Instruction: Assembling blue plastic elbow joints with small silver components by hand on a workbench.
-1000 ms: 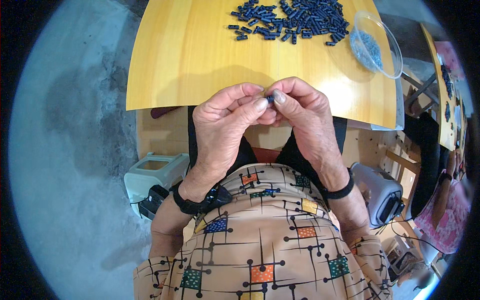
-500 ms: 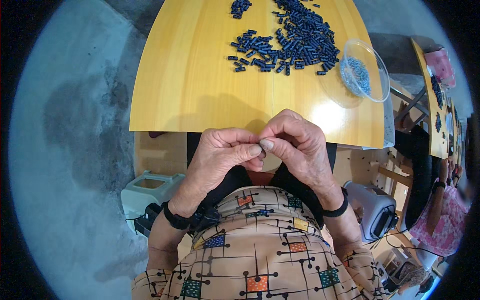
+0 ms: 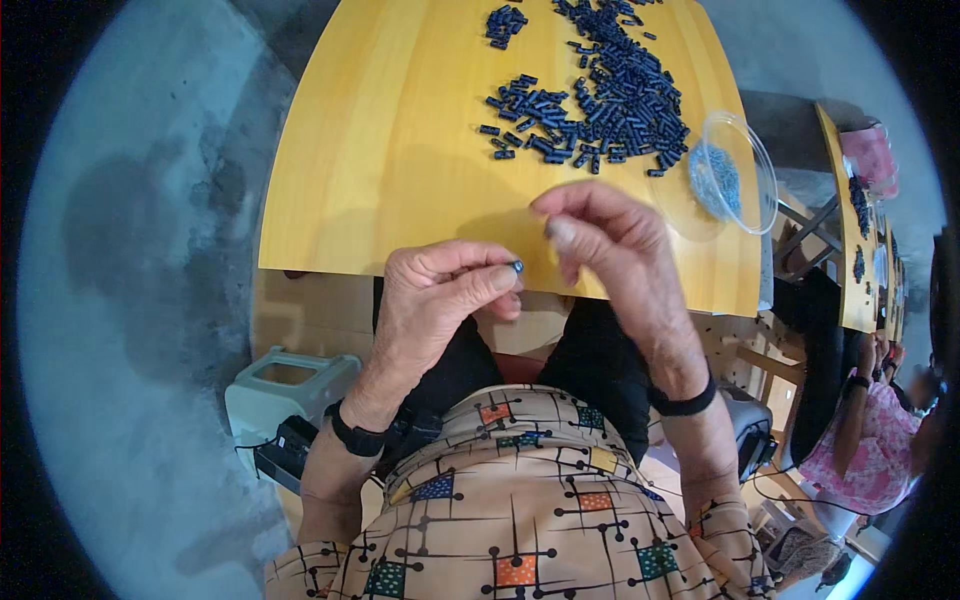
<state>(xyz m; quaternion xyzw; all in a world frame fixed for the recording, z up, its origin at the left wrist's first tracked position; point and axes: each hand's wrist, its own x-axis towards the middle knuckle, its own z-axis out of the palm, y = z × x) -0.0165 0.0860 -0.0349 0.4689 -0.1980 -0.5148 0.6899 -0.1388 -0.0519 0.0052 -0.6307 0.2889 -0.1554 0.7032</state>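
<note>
Between the thumb and forefinger of my left hand (image 3: 445,285) is a small dark cylindrical piece (image 3: 517,267); only its end shows past the fingertips. My right hand (image 3: 615,240) hovers over the table's near edge, a little right of the left hand. Its thumb and forefinger are apart, slightly smeared by motion, and nothing shows between them. Beyond both hands lies a large heap of short black cylindrical pieces (image 3: 635,110). At the right of the table a clear round plastic bowl (image 3: 768,200) holds many small bluish metallic bits (image 3: 712,180).
The yellow wooden table (image 3: 390,150) has a smaller cluster of black pieces (image 3: 503,25) farther back. A pale green plastic stool (image 3: 290,375) stands at the lower left. To the right, a person in pink (image 3: 865,440) sits by another table (image 3: 850,250) with black pieces.
My right hand has come away from the left, up and to the right, and its fingers have parted. The dark piece stays in my left hand. The view has shifted slightly.
</note>
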